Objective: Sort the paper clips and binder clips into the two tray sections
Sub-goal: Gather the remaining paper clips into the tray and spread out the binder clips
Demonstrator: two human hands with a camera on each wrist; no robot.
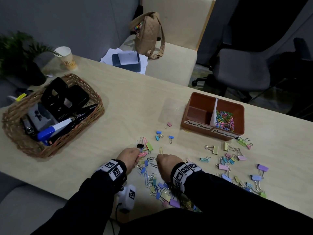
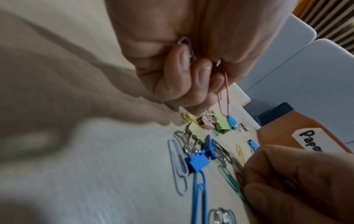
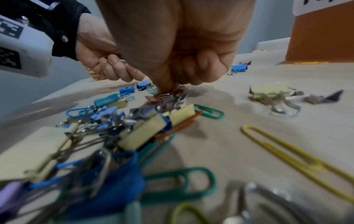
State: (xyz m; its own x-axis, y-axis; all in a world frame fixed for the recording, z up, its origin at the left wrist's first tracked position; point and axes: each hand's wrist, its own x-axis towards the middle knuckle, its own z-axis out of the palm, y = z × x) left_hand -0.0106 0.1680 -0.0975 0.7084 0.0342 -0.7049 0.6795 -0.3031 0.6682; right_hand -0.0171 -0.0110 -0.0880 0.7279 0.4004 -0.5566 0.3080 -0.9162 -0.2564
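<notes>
A brown tray stands at the right of the table. Its right section holds a heap of coloured paper clips; its left section is bare. Loose binder clips and paper clips lie scattered in front of it. My left hand hovers just over the pile with fingers curled, gripping paper clips; a pink paper clip hangs from it. My right hand is beside it, fingers curled, tips down on the pile and pinching a green paper clip.
A wicker basket of office tools sits at the left. A paper cup, a plant and a blue box are at the back. Beyond the table are a tan bag and an office chair.
</notes>
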